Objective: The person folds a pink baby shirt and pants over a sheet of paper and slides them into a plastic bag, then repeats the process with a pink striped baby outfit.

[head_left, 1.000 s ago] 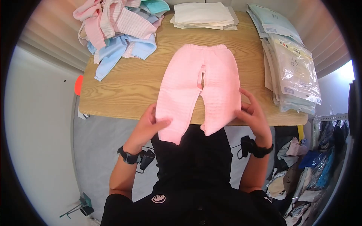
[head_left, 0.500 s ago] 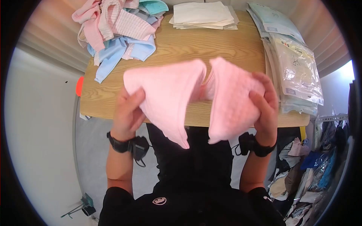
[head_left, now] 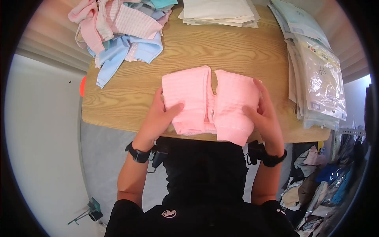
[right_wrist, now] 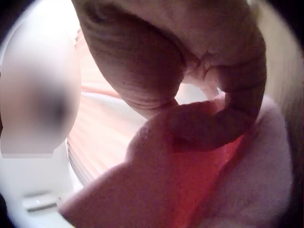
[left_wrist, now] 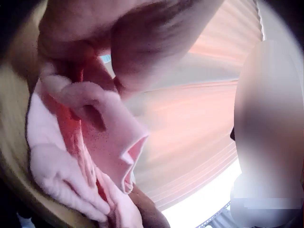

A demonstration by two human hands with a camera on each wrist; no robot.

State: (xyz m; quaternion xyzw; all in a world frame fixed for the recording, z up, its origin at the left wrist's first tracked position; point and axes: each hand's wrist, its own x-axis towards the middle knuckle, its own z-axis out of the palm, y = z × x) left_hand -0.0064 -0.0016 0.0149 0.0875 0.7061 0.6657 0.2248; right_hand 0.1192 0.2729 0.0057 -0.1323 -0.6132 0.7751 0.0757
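Observation:
Pink quilted children's trousers [head_left: 185, 89] lie folded over on themselves near the table's front edge, the two legs side by side with a narrow gap between. My left hand [head_left: 158, 120] holds the left side, thumb on top and fingers underneath. On the opposite side my right hand [head_left: 266, 118] grips the cloth the same way. In the left wrist view the pink cloth [left_wrist: 116, 128] hangs in folds below the hand. Curled fingers [right_wrist: 204, 126] hold the fabric's edge in the right wrist view, with a redder inner layer showing.
A heap of pink, white and blue garments [head_left: 136, 23] lies at the wooden table's [head_left: 221, 47] back left. White sheets [head_left: 215, 12] are stacked at the back. Clear-bagged packages [head_left: 319, 79] line the right side. Bagged clothes [head_left: 327, 177] sit below at the right.
The trousers went from lying full length, to being lifted with the legs bent over, to lying folded on the table. Both hands rose and spread apart, then came down and closer together.

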